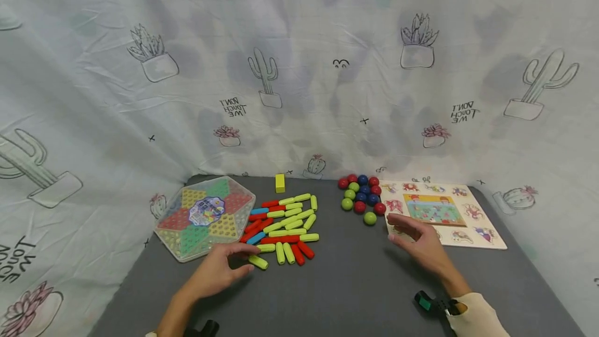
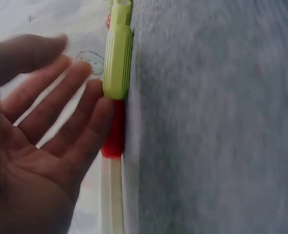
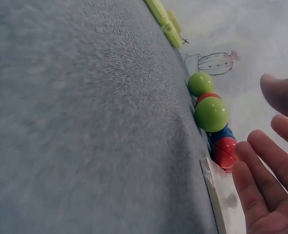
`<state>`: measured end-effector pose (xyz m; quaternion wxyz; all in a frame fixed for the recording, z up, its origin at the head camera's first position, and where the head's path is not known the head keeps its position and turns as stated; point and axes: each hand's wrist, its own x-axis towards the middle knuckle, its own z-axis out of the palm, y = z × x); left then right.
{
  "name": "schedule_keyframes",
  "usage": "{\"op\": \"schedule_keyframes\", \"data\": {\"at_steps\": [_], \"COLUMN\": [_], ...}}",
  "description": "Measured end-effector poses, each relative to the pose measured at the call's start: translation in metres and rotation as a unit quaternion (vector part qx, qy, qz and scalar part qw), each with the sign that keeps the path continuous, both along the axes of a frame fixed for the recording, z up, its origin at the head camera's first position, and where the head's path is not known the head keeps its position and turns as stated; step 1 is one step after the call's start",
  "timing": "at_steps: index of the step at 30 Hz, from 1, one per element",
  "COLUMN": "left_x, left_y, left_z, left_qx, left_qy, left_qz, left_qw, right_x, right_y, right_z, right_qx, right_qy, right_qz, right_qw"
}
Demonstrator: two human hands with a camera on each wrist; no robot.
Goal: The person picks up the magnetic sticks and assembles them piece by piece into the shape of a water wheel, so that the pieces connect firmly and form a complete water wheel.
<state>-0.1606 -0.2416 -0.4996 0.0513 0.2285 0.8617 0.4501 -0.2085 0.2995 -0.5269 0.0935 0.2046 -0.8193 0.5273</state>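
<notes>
**Both hands low over the grey mat, nothing held**

Nearest the front edge of the mat (image 1: 355,285), the left hand (image 1: 216,274) lies with fingers relaxed and spread, its fingertips (image 2: 97,105) just beside a yellow-green peg (image 1: 258,261) at the near edge of the peg pile (image 1: 283,222). Whether they touch it cannot be told. This reads as a reach not yet closed: taking that peg would call for the fingers to curl round it.

The right hand (image 1: 418,243) hovers palm-down with loosely opened fingers over the near left corner of the picture puzzle board (image 1: 442,212), gripping nothing.

Farther in, the balls (image 1: 362,196) cluster left of the board. The hexagonal game box (image 1: 206,216) sits towards the mat's left edge, and a yellow block (image 1: 280,182) stands by the far edge.
</notes>
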Motion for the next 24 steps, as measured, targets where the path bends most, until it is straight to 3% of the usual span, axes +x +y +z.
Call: {"op": "schedule_keyframes", "data": {"at_steps": [5, 11, 15, 19, 24], "left_x": [-0.002, -0.001, -0.001, -0.002, 0.002], "left_y": [0.010, 0.021, 0.025, 0.028, 0.042], "left_z": [-0.001, -0.007, -0.005, -0.001, 0.005], "left_qx": [-0.059, -0.080, -0.102, -0.137, -0.102], "left_qy": [0.052, 0.085, 0.080, 0.079, 0.083], "left_qz": [0.007, 0.012, 0.011, 0.002, -0.007], "left_qw": [0.9969, 0.9932, 0.9915, 0.9874, 0.9914], "right_x": [-0.013, -0.025, -0.033, -0.040, -0.031], "right_y": [-0.006, -0.019, -0.031, -0.042, -0.053], "right_z": [-0.003, -0.009, -0.010, -0.012, -0.009], "right_qx": [0.010, 0.030, 0.064, 0.110, 0.121], "right_qy": [-0.003, 0.025, 0.059, 0.065, 0.046], "right_qz": [-0.019, -0.047, -0.069, -0.094, -0.101], "right_qw": [1.000, 0.998, 0.994, 0.987, 0.986]}}
